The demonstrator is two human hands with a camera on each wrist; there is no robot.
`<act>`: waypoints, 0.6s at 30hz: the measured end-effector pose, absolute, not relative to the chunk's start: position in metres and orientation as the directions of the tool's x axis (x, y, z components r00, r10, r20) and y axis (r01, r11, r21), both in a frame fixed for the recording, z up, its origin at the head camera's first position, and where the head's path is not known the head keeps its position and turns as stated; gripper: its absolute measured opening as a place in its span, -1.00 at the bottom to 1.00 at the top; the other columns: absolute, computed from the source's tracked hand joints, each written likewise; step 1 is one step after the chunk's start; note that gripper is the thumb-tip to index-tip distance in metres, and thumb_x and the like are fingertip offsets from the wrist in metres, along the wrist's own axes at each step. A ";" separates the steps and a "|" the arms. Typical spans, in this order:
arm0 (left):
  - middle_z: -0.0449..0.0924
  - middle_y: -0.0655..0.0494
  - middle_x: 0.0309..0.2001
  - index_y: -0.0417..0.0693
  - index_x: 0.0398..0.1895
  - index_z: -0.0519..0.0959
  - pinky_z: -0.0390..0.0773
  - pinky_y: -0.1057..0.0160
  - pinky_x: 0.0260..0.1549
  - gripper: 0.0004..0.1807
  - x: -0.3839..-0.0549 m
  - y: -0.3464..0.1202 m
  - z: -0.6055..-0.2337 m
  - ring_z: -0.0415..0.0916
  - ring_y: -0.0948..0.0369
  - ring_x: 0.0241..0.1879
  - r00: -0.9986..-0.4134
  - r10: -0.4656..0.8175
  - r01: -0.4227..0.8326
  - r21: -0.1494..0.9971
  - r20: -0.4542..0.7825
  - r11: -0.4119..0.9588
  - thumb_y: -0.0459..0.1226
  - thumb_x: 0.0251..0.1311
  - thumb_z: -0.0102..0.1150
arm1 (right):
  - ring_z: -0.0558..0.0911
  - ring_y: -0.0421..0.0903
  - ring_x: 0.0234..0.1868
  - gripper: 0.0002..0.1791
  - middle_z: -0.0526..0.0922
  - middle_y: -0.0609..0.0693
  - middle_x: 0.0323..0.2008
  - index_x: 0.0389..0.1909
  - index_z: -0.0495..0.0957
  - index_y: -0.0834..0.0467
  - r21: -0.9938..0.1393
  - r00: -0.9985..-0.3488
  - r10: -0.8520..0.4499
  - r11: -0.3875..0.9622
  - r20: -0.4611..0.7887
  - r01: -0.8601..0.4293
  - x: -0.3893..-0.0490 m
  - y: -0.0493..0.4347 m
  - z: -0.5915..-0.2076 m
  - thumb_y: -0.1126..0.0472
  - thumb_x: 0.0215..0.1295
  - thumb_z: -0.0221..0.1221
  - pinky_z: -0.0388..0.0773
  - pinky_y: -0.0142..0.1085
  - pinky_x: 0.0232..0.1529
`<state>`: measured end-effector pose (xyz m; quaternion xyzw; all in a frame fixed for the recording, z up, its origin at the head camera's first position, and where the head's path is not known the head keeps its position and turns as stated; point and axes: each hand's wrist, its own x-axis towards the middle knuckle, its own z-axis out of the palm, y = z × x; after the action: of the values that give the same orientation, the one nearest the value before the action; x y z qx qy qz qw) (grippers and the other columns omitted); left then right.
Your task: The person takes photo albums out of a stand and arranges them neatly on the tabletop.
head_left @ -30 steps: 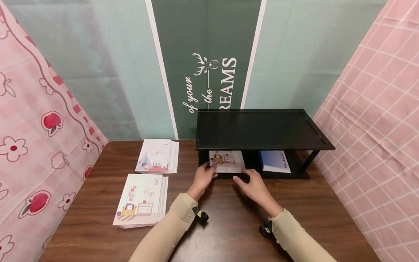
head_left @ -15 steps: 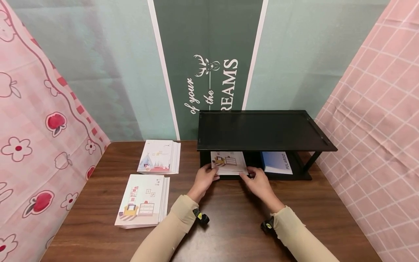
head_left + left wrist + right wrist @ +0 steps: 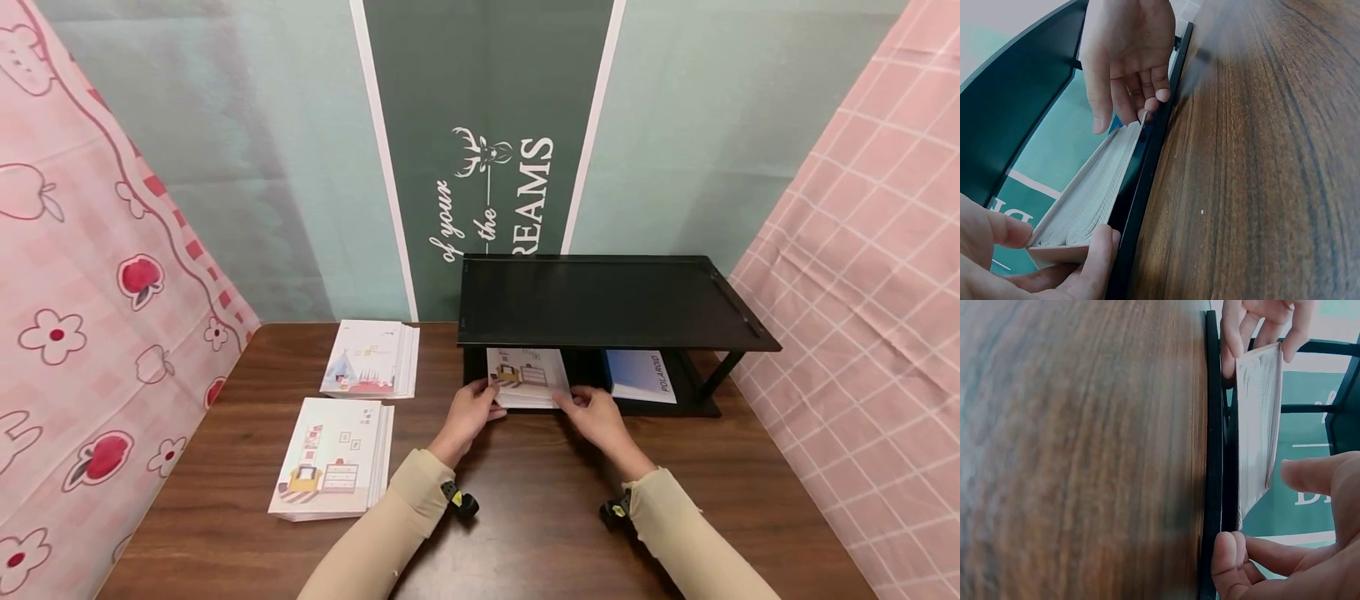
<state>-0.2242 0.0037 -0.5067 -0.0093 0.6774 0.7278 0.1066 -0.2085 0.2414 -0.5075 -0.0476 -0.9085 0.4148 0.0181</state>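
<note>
A white book (image 3: 528, 375) with a yellow armchair and a drawer chest drawn on its cover lies on the lower level of a black two-tier rack (image 3: 615, 300). My left hand (image 3: 468, 415) grips its left front corner, thumb on the top cover and fingers beneath, as the left wrist view (image 3: 1063, 250) shows. My right hand (image 3: 600, 421) is at the right front corner; its fingertips touch the lower cover's edge, while the thumb (image 3: 1307, 475) stands apart from the top cover. The book's white pages (image 3: 1088, 197) face the front and fan slightly. Its far end is under the upper shelf.
A blue-and-white book marked POLAROID (image 3: 641, 375) lies to the right on the rack's lower level. Two stacks of illustrated white books, one behind (image 3: 367, 358) and one in front (image 3: 330, 454), sit on the left of the wooden table (image 3: 540, 517). A rack post (image 3: 722, 375) stands at right.
The book has come slightly toward the rack's front edge. My right hand has moved in to its right front corner; my left hand has stayed at the left corner.
</note>
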 end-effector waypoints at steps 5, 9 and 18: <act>0.60 -0.47 0.17 -0.63 0.48 0.27 0.78 0.06 0.00 -0.44 -0.224 0.003 -0.506 0.71 -0.18 -0.02 -0.976 0.151 -0.170 0.983 -0.158 -0.065 -0.30 0.67 -0.02 | 0.62 0.04 -0.17 -0.39 0.70 0.23 -0.15 0.16 0.62 0.49 -0.761 -0.994 0.111 0.645 -0.004 0.075 -0.210 0.241 -0.508 0.00 0.45 0.38 0.54 -0.25 -0.16; 0.61 -0.47 0.16 -0.62 0.47 0.29 0.77 0.04 0.02 -0.45 -0.223 0.001 -0.505 0.72 -0.16 -0.01 -0.973 0.161 -0.175 0.982 -0.163 -0.066 -0.31 0.66 0.01 | 0.66 0.09 -0.12 -0.40 0.71 0.27 -0.12 0.16 0.61 0.49 -0.769 -0.993 0.116 0.635 -0.005 0.079 -0.210 0.241 -0.508 0.01 0.45 0.38 0.56 -0.25 -0.16; 0.60 -0.46 0.17 -0.61 0.48 0.29 0.75 0.02 0.08 -0.43 -0.221 -0.004 -0.505 0.69 -0.11 0.01 -0.969 0.195 -0.161 0.986 -0.150 -0.044 -0.30 0.65 0.04 | 0.69 0.14 -0.04 -0.40 0.72 0.32 -0.08 0.16 0.59 0.49 -0.780 -0.992 0.124 0.619 -0.013 0.088 -0.207 0.240 -0.509 0.01 0.46 0.38 0.59 -0.21 -0.09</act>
<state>-0.2205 -0.0043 -0.5049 0.0124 0.6804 0.7222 0.1235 -0.2068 0.2401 -0.5092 -0.0588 -0.8996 0.4322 0.0209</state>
